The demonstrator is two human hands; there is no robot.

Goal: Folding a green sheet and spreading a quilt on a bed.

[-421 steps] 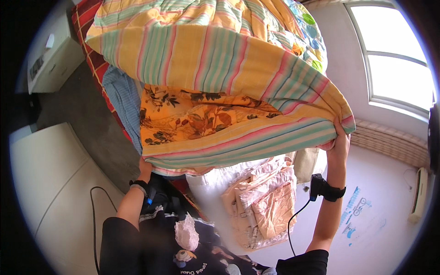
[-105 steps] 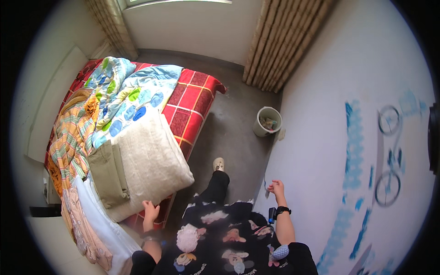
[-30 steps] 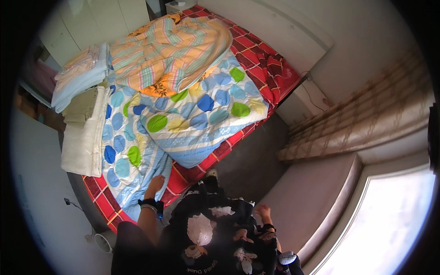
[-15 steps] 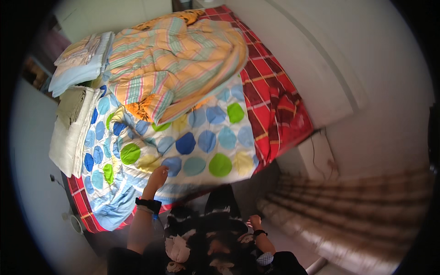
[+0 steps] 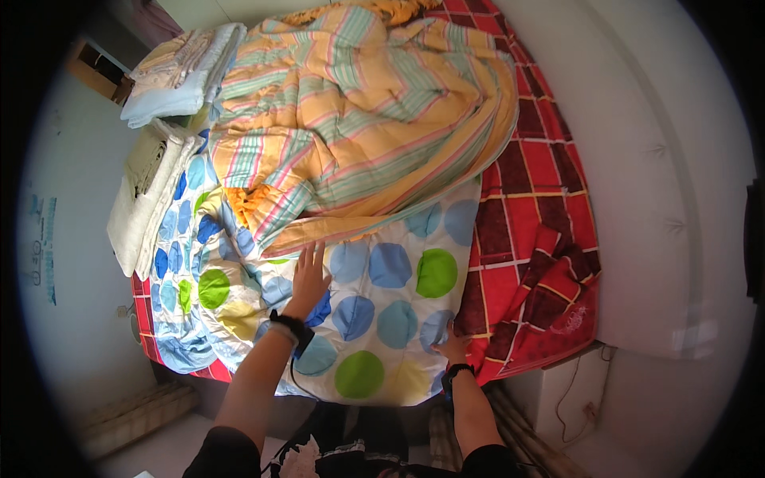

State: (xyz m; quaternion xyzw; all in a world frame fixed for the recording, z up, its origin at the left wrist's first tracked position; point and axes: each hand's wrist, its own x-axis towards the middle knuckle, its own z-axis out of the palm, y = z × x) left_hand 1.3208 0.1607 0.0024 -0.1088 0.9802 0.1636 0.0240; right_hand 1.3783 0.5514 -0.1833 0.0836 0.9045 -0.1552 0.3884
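A white quilt with blue, green and yellow dots (image 5: pixel 410 370) lies spread over the near part of a bed. On top of it, farther back, is a rumpled orange and green striped quilt (image 5: pixel 374 111). My left hand (image 5: pixel 311 283) is over the dotted quilt, fingers spread and pointing at the striped quilt's near edge. It holds nothing; whether it touches the cloth is unclear. My right hand (image 5: pixel 453 346) is at the dotted quilt's right edge, beside the red plaid bedding (image 5: pixel 510 215). Its thumb and a finger stand apart, the other fingers being partly hidden.
Folded bedding in a light blue and patterned stack (image 5: pixel 179 80) and a cream stack (image 5: pixel 131 219) sit along the bed's left side. The red plaid cloth is bunched at the near right corner. A white cabinet (image 5: pixel 566 390) with a cable stands beyond that corner, and a pale wall (image 5: pixel 661 175) runs along the right.
Both my hands have moved forward over the bed. My left hand has gone from closed to spread, and my right hand has risen from beside my body to the dotted quilt's edge.
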